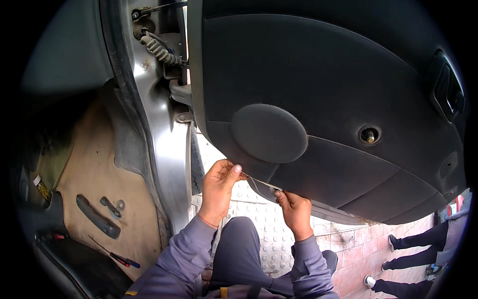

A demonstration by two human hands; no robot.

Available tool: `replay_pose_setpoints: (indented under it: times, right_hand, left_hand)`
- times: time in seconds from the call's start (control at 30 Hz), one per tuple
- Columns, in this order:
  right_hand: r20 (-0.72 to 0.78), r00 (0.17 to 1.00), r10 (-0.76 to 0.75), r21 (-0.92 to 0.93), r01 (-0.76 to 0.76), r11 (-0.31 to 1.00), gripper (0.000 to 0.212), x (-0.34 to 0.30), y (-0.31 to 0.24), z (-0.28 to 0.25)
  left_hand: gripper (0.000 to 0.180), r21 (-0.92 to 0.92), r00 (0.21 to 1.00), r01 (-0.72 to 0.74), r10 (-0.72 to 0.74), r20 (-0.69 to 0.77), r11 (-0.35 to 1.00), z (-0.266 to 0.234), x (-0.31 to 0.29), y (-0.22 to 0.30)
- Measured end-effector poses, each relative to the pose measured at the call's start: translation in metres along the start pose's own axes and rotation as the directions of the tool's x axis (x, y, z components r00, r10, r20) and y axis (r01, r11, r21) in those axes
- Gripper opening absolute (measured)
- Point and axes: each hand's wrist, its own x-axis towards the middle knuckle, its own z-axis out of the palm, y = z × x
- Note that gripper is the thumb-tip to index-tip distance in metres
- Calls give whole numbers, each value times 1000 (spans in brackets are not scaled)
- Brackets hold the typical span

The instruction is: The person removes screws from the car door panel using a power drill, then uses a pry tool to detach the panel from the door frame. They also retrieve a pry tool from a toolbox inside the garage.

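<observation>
Before me is an open vehicle door with a black trim panel (318, 65). On the panel are a round speaker grille (270, 132) and a bare splined window-crank shaft (370, 135). My left hand (219, 192) is closed, thumb against fingers, at the panel's lower edge below the grille. My right hand (296, 212) pinches a little further right along that edge. Between them runs a thin pale strand (261, 182), like a wire or cord, with a slack loop hanging under it. Both hands seem to grip it; its ends are hidden by the fingers.
On the tan vehicle floor (94, 164) at left lie a black pull handle (98, 218), a window crank (110, 207), a ring (120, 205) and screwdrivers (124, 260). A ribbed cable boot (160, 51) joins door and pillar. People's legs (413, 254) show at right on paving.
</observation>
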Motion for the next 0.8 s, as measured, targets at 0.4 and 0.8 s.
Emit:
replay_pose_setpoints:
  times: [0.4, 0.8]
  right_hand:
    - [-210, 969, 131, -83, -151, 985, 19, -46, -35, 53]
    - [94, 943, 320, 606, -309, 733, 23, -36, -11, 94]
  left_hand:
    - [19, 186, 1000, -4, 1, 15, 983, -6, 5, 11]
    - [18, 203, 998, -65, 65, 4, 977, -1, 3, 7]
